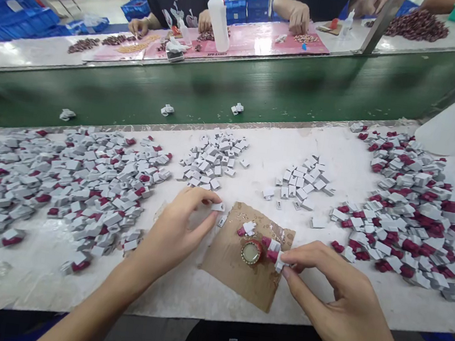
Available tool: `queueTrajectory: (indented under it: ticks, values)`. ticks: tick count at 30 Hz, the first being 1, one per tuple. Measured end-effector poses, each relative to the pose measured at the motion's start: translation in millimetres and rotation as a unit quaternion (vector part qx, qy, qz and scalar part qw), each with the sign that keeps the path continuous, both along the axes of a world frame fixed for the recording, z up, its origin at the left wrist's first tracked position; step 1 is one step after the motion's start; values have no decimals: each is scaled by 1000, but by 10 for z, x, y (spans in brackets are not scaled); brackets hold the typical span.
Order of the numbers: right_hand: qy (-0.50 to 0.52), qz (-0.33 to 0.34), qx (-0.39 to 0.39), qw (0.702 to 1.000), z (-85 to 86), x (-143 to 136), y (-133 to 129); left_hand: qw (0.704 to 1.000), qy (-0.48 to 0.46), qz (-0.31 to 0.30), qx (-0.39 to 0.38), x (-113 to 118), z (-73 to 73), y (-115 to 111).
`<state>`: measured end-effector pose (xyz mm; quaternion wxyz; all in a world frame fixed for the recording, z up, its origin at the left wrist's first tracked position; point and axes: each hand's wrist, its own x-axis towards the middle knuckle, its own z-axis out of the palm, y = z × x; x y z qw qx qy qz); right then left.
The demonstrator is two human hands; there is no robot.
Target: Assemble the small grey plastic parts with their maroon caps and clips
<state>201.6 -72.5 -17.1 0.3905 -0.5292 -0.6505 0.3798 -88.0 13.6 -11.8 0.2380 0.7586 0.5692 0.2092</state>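
Between the thumb and forefinger of my left hand (176,225) is a small white plastic part (218,207), just past the upper left of a piece of brown cardboard (233,280). My right hand (331,301) pinches a small white and maroon part (279,262) over the cardboard's right side. Another white and maroon part (271,244) lies close against it; whether the two touch I cannot tell. A bottle cap (251,252) with a crimped rim sits on the cardboard. Behind it rests one more white and maroon piece (247,228). Wet marks stain the cardboard.
Large heaps of white and maroon parts lie left (63,171) and right (415,212). Smaller white piles (214,157) stand beyond the cardboard. A green conveyor belt (204,89) runs behind, carrying a few parts. Across it, co-workers' hands (300,19) work near a white bottle (219,24).
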Motion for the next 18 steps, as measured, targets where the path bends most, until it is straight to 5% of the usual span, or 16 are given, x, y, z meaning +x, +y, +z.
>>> queueTrajectory:
  ticks: [5, 18]
  values:
    - [39, -22, -20, 999, 17, -48, 2, 989, -82, 53, -115, -22, 60, -70]
    - [17, -4, 16, 1000, 59, -238, 55, 995, 7, 54, -88, -63, 42, -166]
